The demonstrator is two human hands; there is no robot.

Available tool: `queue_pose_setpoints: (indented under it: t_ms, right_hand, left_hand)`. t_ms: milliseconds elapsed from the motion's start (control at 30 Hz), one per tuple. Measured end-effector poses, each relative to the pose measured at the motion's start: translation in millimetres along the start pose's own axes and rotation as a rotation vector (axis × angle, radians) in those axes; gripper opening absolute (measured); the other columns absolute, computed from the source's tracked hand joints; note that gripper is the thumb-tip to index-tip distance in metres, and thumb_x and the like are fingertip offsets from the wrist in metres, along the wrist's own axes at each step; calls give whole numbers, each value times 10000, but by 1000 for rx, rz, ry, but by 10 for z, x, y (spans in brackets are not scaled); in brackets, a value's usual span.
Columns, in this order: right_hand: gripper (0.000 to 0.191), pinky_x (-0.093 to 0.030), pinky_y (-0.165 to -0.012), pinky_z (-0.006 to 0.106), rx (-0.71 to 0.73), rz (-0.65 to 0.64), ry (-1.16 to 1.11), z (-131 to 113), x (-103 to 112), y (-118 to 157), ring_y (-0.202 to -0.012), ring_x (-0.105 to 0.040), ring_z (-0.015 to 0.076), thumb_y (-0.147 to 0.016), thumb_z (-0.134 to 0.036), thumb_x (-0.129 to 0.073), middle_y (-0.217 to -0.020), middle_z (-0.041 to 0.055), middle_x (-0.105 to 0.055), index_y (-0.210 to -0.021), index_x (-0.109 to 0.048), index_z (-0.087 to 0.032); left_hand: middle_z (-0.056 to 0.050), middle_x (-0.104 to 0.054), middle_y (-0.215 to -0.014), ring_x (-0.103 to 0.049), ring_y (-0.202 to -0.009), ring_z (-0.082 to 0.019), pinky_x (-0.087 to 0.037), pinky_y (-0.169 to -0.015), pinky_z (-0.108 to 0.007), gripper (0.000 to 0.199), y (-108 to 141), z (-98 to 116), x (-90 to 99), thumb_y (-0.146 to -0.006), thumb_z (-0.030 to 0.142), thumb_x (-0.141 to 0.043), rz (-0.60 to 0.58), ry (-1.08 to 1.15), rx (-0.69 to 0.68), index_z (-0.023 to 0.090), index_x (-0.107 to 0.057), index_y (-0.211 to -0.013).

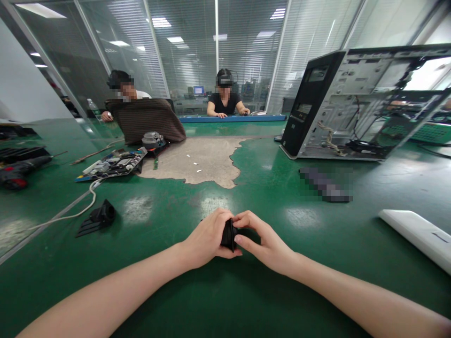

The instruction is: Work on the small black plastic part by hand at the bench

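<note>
A small black part (229,235) is held between my two hands above the green table (169,295). My left hand (207,237) is wrapped round its left side, with fingers over the top and beneath it. From the right, my right hand (264,239) pinches its edge between thumb and fingers. Fine detail of the part is too dark to tell. Another black piece (100,217), with a flat slatted end, lies on the table to the left of my hands.
An open computer case (331,108) stands at the back right. A blurred dark object (326,185) and a white casing (419,234) lie on the right. Circuit boards (112,164), a cable and a drill (21,173) are at the left. Two people sit across the table.
</note>
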State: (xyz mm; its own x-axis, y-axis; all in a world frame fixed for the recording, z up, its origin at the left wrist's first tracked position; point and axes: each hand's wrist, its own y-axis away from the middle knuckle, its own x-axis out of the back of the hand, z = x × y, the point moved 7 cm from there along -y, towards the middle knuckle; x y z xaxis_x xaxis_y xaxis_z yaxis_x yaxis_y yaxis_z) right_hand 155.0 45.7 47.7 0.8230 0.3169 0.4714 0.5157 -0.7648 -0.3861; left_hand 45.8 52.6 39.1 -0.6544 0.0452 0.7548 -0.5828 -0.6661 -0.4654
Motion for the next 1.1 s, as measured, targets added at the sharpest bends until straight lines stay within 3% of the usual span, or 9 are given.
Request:
queue_pose_setpoints:
  t_ms: [233,400,500,600,767,967,1100]
  right_hand:
    - [218,-467,-821,366,-126,-69,-72,79,-80,-21,-885,-562,176,-817,-156,-530,-940,44,-568,-1019,-458,-192]
    - [263,-450,-828,365,-29,-61,-7,-18,-35,9,-915,-524,189,-776,-140,-569,-986,56,-528,-1011,-469,-199]
    - [185,-443,-820,364,14,-27,12,-30,-11,10,-915,-517,190,-792,-170,-557,-985,54,-522,-960,-489,-206]
    - [125,-452,-794,362,-15,2,-3,22,-12,-9,-875,-530,183,-809,-193,-545,-937,45,-538,-923,-493,-203]
    - [227,-471,-790,346,-116,-56,-76,79,-67,-11,-858,-562,170,-804,-150,-542,-916,38,-562,-1008,-450,-192]
    - [233,-449,-820,369,-20,-28,-22,-15,-2,35,-916,-520,196,-771,-145,-569,-978,61,-523,-983,-484,-190]
    - [155,-466,-804,352,-69,-16,-94,58,-17,19,-889,-543,177,-814,-172,-534,-939,46,-533,-956,-476,-194]
  left_hand:
    - [-84,-484,-1033,-528,-943,-241,-474,-795,-413,661,7,0,2,-607,356,-725,-7,-9,-29,197,-337,-1117]
    - [-91,-482,-1036,-524,-947,-240,-473,-803,-417,626,7,16,-1,-631,321,-698,3,-33,-61,190,-329,-1121]
    - [-88,-487,-1032,-531,-939,-240,-476,-794,-418,618,2,24,-3,-628,305,-690,6,-37,-69,195,-331,-1119]
    - [-86,-486,-1033,-535,-933,-243,-479,-787,-420,642,-1,24,-8,-606,310,-706,2,-35,-68,199,-331,-1116]
    - [-93,-480,-1046,-534,-948,-254,-480,-789,-432,649,2,37,-9,-604,294,-698,15,-34,-92,199,-320,-1124]
    - [-99,-477,-1043,-532,-953,-249,-480,-799,-419,645,-2,48,-15,-603,265,-684,26,-48,-103,183,-319,-1129]
    - [-87,-482,-1026,-536,-928,-239,-486,-784,-408,668,-10,32,-24,-583,284,-708,19,-38,-85,188,-324,-1121]
